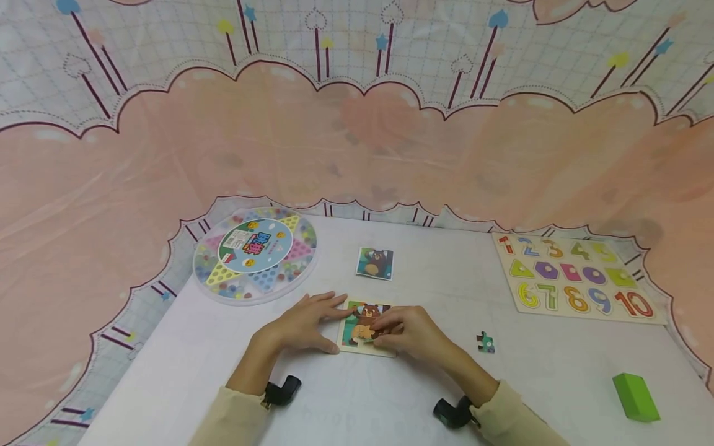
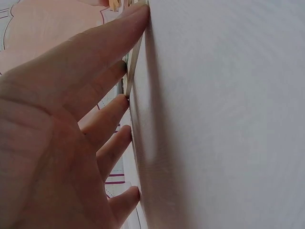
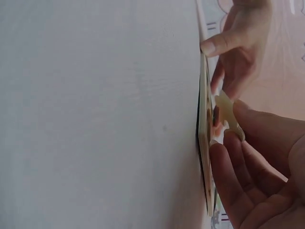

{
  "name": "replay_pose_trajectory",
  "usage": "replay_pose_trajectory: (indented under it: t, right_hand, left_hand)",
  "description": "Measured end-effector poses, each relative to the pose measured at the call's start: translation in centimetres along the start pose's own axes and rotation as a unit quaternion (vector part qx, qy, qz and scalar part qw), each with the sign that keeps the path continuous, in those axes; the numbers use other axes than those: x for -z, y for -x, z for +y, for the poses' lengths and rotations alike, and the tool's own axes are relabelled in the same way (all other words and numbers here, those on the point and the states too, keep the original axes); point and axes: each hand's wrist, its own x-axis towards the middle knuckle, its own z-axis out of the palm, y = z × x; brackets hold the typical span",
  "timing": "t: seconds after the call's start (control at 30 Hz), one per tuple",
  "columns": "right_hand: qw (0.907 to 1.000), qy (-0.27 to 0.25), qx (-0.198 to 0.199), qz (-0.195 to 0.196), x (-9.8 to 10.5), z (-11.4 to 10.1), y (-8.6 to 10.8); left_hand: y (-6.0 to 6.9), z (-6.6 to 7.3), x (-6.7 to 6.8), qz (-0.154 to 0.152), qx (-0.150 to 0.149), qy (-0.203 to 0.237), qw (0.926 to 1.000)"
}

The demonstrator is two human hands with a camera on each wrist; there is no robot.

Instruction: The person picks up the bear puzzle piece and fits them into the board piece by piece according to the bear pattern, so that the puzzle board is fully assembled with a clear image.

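A small wooden jigsaw board (image 1: 350,346) with a brown bear picture lies on the white table between both hands. My left hand (image 1: 304,322) rests at its left side with fingers spread, the thumb touching the near left corner and a fingertip reaching over the picture. Between thumb and fingers, my right hand (image 1: 417,334) pinches a jigsaw piece (image 3: 228,114), which is tilted just above the board in the right wrist view. That piece's printed face is mostly hidden. A loose jigsaw piece (image 1: 485,342), green and dark, lies to the right of the right hand.
Behind the board lies a bear picture card (image 1: 375,264). A round Chinese checkers set (image 1: 255,255) stands at the back left. To the right are a number-and-shape board (image 1: 580,279) and a green block (image 1: 636,397). A patterned cloth (image 1: 357,142) hangs behind.
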Motion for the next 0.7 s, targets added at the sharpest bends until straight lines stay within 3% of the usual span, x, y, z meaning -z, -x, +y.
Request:
replay_pose_trajectory:
  t: [0.23,0.7]
  right_hand:
    - [0.9997,0.02,0.009,-0.012,-0.5,-0.1,-0.3]
    - [0.9956,0.086,0.036,0.01,-1.3,-0.4,-0.5]
  left_hand:
    - [0.1,0.0,0.1,-0.002,-0.002,0.005,1.0]
    - [0.1,0.0,0.1,-0.002,0.001,0.003,1.0]
